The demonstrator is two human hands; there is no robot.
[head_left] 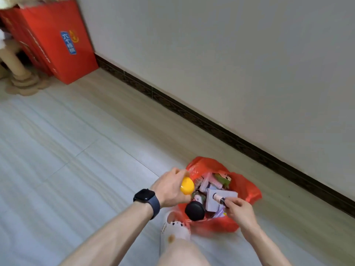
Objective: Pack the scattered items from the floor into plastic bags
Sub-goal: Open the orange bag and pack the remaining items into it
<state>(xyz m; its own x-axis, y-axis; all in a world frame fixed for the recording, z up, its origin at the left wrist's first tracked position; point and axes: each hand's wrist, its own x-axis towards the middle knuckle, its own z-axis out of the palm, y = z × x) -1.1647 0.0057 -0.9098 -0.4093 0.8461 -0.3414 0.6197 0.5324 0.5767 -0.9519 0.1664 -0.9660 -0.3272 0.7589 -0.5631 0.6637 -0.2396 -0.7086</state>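
Note:
A red plastic bag [247, 189] lies open on the floor near the wall, filled with several small boxes and packets. My left hand [171, 186] grips a yellow round object [187, 186] over the bag's left rim and also seems to hold the bag's edge. My right hand [239, 209] pinches a small tube with a dark band [219, 198] above a pale box [221, 200] inside the bag. A black round thing [194, 210] sits at the bag's near edge.
A dark skirting board [211, 129] runs along the white wall. A large red gift box [55, 39] stands at the far left beside a cardboard post [19, 73]. My foot in a white slipper [174, 231] stands just in front of the bag.

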